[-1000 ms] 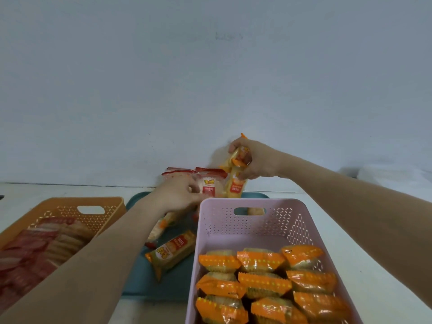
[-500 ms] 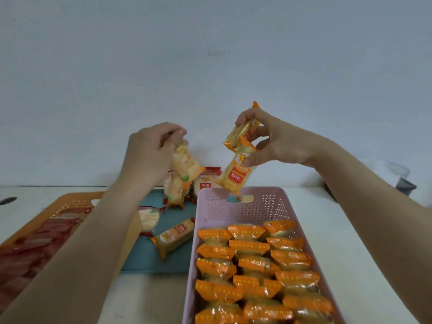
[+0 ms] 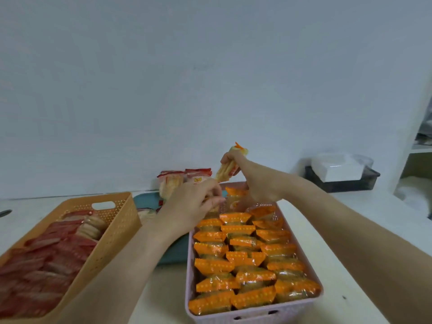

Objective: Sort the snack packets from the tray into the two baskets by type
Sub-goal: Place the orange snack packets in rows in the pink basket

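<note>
A pink basket [image 3: 254,314] at front centre holds several orange packets [image 3: 238,230] in rows. My right hand [image 3: 253,177] grips an orange packet [image 3: 230,165] upright above the basket's far end. My left hand [image 3: 194,205] is lower, at the basket's far left corner, its fingers curled round a pale packet [image 3: 214,208] that is mostly hidden. An orange basket [image 3: 131,208] on the left holds several red packets [image 3: 58,251]. Between the baskets lies the teal tray [image 3: 173,256], with two red packets [image 3: 173,182] standing at its far end.
The white wall stands close behind the tray. A black box with a white container [image 3: 339,174] on it sits at the back right, beside a white shelf [image 3: 418,164]. A small dark object [image 3: 4,212] lies at the left edge.
Both hands have come down from mid-air toward the pink basket's far end. The left hand dropped farther and moved right with its packet. The camera tilted down.
</note>
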Demonstrator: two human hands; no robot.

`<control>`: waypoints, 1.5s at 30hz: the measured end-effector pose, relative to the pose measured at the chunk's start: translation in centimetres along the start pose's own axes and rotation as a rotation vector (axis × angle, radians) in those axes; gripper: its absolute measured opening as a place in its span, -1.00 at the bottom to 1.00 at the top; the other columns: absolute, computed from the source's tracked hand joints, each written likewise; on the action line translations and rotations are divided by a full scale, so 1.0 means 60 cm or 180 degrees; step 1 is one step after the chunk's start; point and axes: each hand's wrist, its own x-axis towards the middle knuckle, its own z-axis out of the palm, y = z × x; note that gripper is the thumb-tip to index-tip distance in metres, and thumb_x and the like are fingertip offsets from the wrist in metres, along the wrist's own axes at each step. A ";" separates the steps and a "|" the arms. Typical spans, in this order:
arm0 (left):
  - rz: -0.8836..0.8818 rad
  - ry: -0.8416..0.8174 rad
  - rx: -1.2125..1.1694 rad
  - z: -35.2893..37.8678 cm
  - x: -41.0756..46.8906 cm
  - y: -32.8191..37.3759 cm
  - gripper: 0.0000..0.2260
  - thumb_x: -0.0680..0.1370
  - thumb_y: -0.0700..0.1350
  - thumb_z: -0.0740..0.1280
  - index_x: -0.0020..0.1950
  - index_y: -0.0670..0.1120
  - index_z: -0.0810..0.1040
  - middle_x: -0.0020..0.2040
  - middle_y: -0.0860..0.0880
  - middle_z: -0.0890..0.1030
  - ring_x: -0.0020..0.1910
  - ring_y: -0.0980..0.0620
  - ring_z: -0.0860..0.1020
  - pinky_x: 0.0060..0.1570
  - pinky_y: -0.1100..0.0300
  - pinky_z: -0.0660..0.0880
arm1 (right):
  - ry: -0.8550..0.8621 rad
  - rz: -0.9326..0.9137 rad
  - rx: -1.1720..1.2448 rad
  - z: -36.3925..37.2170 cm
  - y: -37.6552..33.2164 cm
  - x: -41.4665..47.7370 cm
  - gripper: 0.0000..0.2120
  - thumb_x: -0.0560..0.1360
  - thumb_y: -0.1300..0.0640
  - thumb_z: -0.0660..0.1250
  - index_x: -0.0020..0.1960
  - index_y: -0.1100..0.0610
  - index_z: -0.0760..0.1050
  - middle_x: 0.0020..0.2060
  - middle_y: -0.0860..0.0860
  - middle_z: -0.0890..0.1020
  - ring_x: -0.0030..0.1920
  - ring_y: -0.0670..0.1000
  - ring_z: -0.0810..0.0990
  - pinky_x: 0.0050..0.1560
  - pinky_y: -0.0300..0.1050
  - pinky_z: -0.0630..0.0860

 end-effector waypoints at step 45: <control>-0.0097 -0.0770 0.0511 0.001 0.047 0.022 -0.77 0.56 0.08 0.31 0.19 0.11 0.61 0.09 0.15 0.62 -0.07 0.28 0.47 -0.17 0.37 0.32 | 0.0124 0.0439 -0.1195 0.001 0.025 -0.044 -0.73 0.54 0.02 0.26 0.23 -0.07 0.54 0.08 -0.03 0.62 0.09 0.03 0.55 0.12 0.04 0.53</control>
